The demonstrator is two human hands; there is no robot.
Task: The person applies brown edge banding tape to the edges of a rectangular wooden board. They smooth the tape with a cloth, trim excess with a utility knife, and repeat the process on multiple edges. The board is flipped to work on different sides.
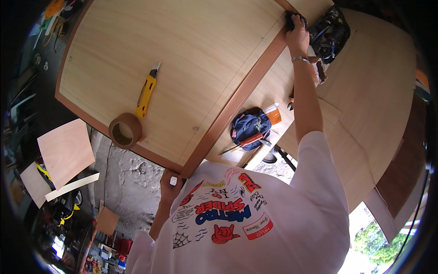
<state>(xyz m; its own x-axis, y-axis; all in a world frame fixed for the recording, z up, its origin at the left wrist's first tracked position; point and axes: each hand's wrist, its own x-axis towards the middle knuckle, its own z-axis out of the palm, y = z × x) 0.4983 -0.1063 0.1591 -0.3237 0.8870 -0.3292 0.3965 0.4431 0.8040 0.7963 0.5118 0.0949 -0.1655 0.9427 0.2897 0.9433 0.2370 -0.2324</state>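
A plywood panel (182,55) with brown tape along its edges (237,98) spreads in front of me. At its far right, my right hand (297,36) closes over a dark, bunched thing (289,20), pressed on the taped edge; its kind is unclear. My left hand (169,185) grips the panel's near corner with bent fingers, partly hidden below the edge. On the panel lie a yellow utility knife (146,96), its blade out, and a roll of brown tape (125,130) near the left taped edge.
Right of the panel, a dark blue pouch (251,125) sits by a red-handled screwdriver (251,139). A black bag (331,36) rests beyond my right forearm, on another large plywood sheet (369,91). Plywood offcuts (68,150) are at the left, above the cracked floor (123,169).
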